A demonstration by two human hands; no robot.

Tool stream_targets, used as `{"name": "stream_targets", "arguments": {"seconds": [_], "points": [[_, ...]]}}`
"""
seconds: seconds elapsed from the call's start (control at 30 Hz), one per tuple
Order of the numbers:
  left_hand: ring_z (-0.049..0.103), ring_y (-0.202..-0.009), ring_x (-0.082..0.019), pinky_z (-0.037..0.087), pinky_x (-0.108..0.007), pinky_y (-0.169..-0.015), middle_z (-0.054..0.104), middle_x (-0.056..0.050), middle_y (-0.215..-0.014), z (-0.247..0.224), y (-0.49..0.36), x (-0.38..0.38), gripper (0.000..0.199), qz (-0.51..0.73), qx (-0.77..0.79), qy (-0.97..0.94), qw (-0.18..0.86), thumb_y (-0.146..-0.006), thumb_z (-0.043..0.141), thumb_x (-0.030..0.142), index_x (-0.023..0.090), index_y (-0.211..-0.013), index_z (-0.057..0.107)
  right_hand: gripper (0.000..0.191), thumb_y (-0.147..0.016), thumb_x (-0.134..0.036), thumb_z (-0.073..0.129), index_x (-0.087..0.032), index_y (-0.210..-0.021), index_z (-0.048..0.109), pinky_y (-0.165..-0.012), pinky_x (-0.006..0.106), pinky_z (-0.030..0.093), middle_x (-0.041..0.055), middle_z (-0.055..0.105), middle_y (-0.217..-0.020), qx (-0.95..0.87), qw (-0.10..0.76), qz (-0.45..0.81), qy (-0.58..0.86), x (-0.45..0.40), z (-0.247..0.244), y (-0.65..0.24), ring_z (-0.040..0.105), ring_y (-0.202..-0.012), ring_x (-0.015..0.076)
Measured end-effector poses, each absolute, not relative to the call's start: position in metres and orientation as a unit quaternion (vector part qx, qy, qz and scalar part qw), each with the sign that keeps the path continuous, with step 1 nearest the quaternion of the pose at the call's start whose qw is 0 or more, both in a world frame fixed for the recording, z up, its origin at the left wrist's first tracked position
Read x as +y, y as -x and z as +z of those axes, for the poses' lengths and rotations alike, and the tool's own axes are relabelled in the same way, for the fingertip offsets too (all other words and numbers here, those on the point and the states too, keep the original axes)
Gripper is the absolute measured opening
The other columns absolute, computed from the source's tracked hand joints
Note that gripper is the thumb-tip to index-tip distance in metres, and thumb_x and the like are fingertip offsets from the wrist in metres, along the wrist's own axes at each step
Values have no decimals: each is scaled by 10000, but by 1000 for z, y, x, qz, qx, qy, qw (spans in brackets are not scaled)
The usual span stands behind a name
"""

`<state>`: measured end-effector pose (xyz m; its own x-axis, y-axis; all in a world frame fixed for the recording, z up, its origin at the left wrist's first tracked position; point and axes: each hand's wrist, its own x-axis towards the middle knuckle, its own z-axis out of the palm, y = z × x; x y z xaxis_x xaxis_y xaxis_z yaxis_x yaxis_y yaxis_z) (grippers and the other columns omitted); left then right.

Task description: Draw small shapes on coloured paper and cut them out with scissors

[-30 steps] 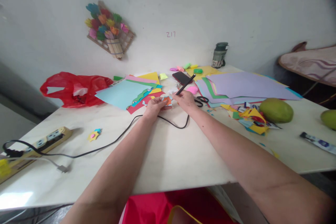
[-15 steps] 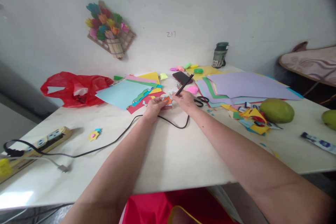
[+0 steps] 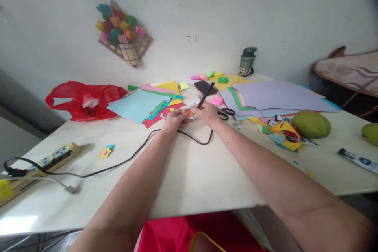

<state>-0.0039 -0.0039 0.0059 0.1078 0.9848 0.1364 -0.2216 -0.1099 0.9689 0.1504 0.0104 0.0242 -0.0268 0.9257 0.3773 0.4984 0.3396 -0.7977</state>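
Left hand (image 3: 174, 121): fingers drawn in narrow, pinching a small orange and light-blue paper piece (image 3: 189, 114) just above or on the counter (image 3: 201, 181); cannot tell which. Right hand (image 3: 209, 112): closed round a black pen (image 3: 206, 93), tilted, upper end rising away from the person; writing end too small to make out. Hands near each other, paper piece between them. Whether right fingertips touch it, unclear.

Scissors (image 3: 226, 114), black-handled, just beside right hand; blades mostly hidden behind it. Red paper (image 3: 153, 121) beside left hand. Pink lump (image 3: 217, 100) and phone (image 3: 201, 85) beyond right hand. Black cable (image 3: 132, 158) runs across counter, below both hands in view.
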Motion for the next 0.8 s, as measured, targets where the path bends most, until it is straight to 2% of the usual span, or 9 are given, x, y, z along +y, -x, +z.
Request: {"name": "stream_targets", "arguments": {"seconds": [0.43,0.57,0.8], "points": [[637,-647,-137,588,-351,-785,639,12,-640,6,4,-4,374,548,387,-506,542,-521,876,374,124,-676,644,117,-714,-207,650,-166,-799,720,-813,306,485,47,737,-808,-671,472,257,510,7,26,-149,675,-858,215],[636,-636,-133,587,-346,-779,644,16,-649,5,5,-3,375,546,384,-504,548,-520,877,370,126,-693,652,191,-687,-235,657,-153,-849,718,-780,314,491,47,722,-797,-658,507,290,475,9,24,-149,662,-813,208],[672,-666,-173,577,-348,-751,670,-6,-682,6,4,-4,389,532,394,-511,548,-543,865,385,130,-751,657,216,-706,-378,655,-166,-742,682,-768,299,508,21,695,-736,-566,614,363,414,19,19,-151,660,-768,181]]}}
